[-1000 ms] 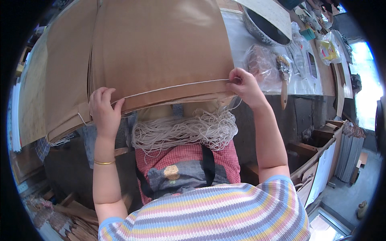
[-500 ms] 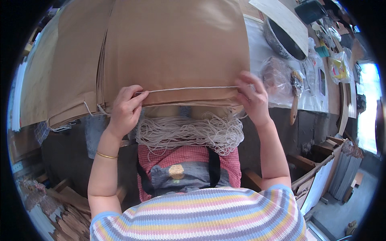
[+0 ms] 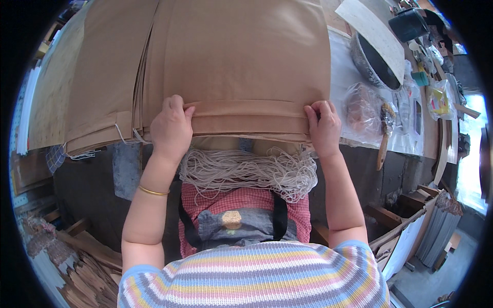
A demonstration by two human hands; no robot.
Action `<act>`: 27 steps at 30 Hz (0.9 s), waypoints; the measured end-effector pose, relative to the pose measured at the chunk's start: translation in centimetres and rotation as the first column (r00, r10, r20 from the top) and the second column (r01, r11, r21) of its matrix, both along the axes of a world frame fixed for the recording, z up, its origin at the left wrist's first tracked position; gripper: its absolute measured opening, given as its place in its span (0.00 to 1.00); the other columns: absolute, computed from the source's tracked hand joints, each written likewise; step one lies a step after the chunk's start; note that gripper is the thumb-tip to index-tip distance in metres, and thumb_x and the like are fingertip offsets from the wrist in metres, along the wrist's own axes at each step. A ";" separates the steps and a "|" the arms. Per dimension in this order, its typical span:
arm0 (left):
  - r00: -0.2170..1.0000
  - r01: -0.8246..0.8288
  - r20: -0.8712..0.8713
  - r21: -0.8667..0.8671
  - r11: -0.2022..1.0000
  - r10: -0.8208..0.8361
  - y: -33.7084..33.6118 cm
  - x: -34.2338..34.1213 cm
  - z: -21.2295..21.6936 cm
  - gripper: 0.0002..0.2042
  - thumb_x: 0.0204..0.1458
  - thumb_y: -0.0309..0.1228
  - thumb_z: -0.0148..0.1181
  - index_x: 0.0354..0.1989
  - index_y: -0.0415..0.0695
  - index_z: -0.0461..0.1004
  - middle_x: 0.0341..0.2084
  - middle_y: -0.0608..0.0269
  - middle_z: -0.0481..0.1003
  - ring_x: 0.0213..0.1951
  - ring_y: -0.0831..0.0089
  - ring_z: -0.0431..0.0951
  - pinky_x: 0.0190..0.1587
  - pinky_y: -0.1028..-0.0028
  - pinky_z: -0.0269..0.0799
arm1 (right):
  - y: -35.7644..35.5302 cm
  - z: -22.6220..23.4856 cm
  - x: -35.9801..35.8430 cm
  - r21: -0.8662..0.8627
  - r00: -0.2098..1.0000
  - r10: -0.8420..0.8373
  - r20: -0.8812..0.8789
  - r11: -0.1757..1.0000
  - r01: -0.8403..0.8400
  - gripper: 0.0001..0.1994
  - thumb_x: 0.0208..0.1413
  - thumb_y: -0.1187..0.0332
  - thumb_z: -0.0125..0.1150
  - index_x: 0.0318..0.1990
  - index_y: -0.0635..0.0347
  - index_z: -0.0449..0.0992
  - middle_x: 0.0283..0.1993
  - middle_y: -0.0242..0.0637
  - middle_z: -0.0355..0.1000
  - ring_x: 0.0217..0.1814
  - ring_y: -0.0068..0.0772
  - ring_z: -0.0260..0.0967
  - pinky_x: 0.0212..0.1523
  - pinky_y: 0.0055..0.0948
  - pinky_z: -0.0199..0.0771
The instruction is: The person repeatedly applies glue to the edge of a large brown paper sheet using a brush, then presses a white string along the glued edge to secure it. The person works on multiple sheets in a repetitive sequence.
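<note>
A large sheet of brown paper [image 3: 246, 56] lies on top of a stack in front of me. Along its near side runs a narrow folded strip [image 3: 249, 109]. My left hand [image 3: 173, 126] is closed on the strip's left end, thumb against the paper. At the right end, my right hand [image 3: 325, 126] pinches the same fold between thumb and fingers. The white cord seen earlier across the paper is hidden now. A bundle of loose white cords [image 3: 246, 172] rests across my lap, just below the paper's near edge.
More brown paper [image 3: 97, 77], with cord ends at its near edge, lies to the left. On the right are a dark basin [image 3: 372, 64] partly under a pale board [image 3: 372, 31], a brush [image 3: 385, 133] and a clear plastic bag [image 3: 362, 105]. Wooden crates [image 3: 405, 205] stand lower right.
The paper's near edge has been turned over the white cord, which no longer shows. Both hands have gone from the cord to pinching the fold's ends.
</note>
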State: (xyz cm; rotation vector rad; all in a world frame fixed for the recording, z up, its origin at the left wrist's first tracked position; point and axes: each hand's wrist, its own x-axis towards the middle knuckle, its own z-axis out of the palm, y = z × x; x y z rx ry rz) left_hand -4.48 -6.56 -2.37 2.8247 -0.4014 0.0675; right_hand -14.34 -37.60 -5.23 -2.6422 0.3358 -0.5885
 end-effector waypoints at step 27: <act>0.735 -0.545 -0.658 -0.717 0.435 -0.163 6.3 -3.3 -0.7 0.09 0.56 0.32 0.60 0.29 0.40 0.73 0.23 0.71 0.74 0.28 0.82 0.72 0.29 0.75 0.67 | -1.3 4.3 -4.9 0.834 0.998 0.025 -0.057 0.551 0.034 0.15 0.58 0.78 0.48 0.53 0.69 0.67 0.45 0.37 0.73 0.42 0.23 0.70 0.46 0.26 0.71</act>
